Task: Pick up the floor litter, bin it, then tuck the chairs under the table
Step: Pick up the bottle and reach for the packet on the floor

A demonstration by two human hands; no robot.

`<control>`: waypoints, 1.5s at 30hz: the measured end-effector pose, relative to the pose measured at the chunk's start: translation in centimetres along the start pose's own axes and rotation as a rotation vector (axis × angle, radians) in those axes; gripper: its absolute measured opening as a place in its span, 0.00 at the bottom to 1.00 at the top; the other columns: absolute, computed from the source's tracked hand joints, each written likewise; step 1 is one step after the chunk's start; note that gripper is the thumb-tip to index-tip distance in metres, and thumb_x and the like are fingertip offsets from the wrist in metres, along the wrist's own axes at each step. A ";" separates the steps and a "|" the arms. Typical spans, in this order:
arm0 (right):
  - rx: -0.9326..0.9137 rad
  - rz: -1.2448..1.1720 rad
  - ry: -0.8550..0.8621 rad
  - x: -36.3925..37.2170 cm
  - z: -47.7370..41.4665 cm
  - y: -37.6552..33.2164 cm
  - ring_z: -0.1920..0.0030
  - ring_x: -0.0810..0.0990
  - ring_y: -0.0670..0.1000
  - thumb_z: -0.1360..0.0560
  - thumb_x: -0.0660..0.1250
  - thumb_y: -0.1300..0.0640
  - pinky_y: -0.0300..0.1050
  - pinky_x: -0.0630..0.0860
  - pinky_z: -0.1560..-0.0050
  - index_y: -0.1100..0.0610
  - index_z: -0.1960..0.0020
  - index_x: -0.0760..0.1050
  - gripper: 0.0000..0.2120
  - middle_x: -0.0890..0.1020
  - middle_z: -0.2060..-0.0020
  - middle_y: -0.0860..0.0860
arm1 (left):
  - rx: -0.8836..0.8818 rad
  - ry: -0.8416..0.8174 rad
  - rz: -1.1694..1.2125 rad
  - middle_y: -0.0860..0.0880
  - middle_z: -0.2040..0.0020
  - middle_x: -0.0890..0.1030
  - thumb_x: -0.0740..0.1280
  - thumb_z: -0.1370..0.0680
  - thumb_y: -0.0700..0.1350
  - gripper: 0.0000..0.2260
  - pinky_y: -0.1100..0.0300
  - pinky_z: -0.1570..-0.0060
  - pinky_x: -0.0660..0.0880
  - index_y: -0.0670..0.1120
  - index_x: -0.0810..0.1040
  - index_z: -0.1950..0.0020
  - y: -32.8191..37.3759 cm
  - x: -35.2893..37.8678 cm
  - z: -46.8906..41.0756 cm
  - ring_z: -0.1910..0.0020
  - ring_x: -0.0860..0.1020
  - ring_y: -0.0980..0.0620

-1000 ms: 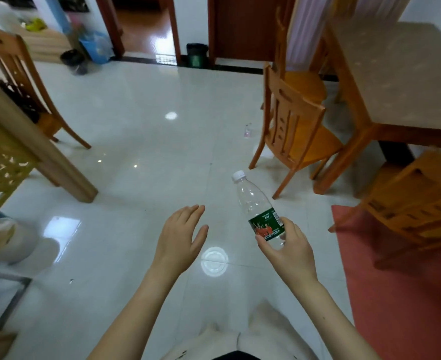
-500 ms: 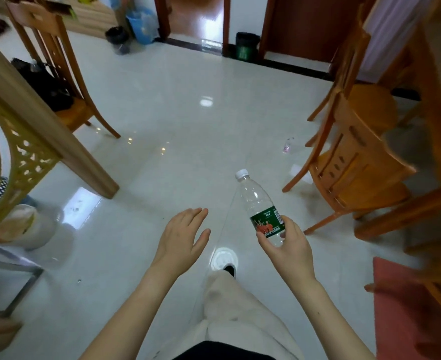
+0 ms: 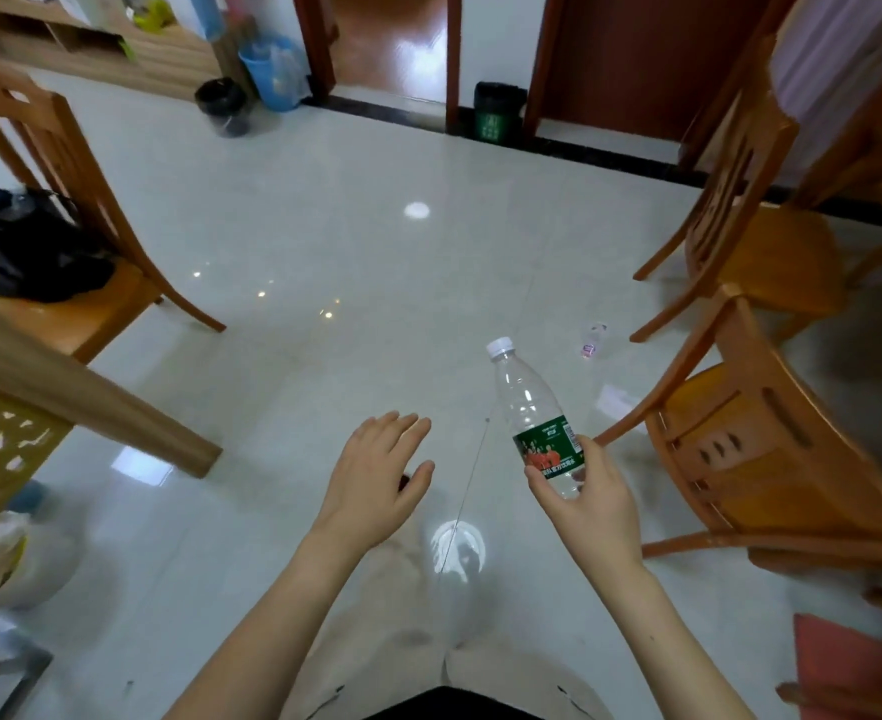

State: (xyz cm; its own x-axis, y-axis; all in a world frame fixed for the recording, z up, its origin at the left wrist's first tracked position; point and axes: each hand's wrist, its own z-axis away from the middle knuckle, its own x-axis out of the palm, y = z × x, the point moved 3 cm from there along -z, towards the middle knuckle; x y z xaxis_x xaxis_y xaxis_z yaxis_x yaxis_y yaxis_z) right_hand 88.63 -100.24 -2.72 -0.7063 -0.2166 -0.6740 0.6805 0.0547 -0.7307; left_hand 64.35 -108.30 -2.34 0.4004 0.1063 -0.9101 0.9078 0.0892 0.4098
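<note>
I note the right hand (image 3: 592,504) gripping the bottle (image 3: 530,407) low, cap tilted forward, left hand (image 3: 376,475) open and empty, bin (image 3: 496,114) well apart, straight ahead.

Three chairs are plainly showing: left chair (image 3: 96,309), far right chair (image 3: 776,252), near right chair (image 3: 750,459). Three bins are standing by the wall: black bin (image 3: 222,105), blue bin (image 3: 271,72), green-marked bin (image 3: 496,112). Two bottles are showing: held bottle (image 3: 535,413), floor bottle (image 3: 592,339). One paper scrap (image 3: 618,402) is lying on the floor.
</note>
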 end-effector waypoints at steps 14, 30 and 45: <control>0.167 -0.028 0.388 -2.4 -28.1 -5.5 0.56 0.76 0.42 0.28 0.72 0.44 0.39 0.75 0.66 0.46 0.46 0.70 0.16 0.75 0.58 0.40 | 0.345 -0.128 -0.053 0.47 0.32 0.74 0.53 0.20 0.56 0.23 0.48 0.32 0.64 0.47 0.72 0.30 -6.8 -3.8 -41.4 0.31 0.69 0.45; 0.467 0.001 0.555 -11.0 -50.4 5.0 0.61 0.78 0.42 0.29 0.73 0.43 0.35 0.74 0.67 0.51 0.45 0.73 0.18 0.80 0.58 0.44 | 0.557 -0.401 -0.023 0.49 0.33 0.75 0.53 0.20 0.58 0.24 0.56 0.32 0.62 0.48 0.71 0.29 4.1 8.2 -68.8 0.32 0.71 0.47; 0.804 -0.120 0.674 -6.0 -64.1 17.4 0.54 0.79 0.50 0.28 0.71 0.42 0.47 0.78 0.57 0.53 0.43 0.73 0.21 0.80 0.53 0.49 | 0.695 -0.705 -0.024 0.52 0.28 0.69 0.62 0.20 0.51 0.23 0.61 0.32 0.60 0.48 0.65 0.25 9.0 27.0 -85.1 0.30 0.65 0.54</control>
State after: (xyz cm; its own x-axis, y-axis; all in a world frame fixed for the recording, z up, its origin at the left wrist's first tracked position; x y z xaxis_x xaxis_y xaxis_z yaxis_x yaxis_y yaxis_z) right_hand 92.22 -35.49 -18.37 -0.5722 0.4218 -0.7033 0.3538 -0.6467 -0.6757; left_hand 72.69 -20.36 -18.03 0.1588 -0.5215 -0.8384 0.6974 -0.5418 0.4691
